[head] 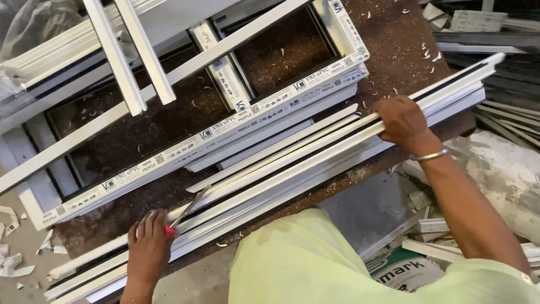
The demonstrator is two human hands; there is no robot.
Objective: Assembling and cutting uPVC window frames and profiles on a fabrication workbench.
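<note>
Two hands were busy: our left hand gripped a red-handled tool against the long white strip along the bench's near edge, right hand clamping the strip. Looked like mid-trimming; we'd need steady pressure next.

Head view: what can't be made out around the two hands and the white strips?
- Red-handled tool: the left hand covers most of its handle.
- Long white strip: the right hand covers the part it clasps; its lower-left end is cut off by the picture's edge.
- White frame: cut off by the top edge.
</note>
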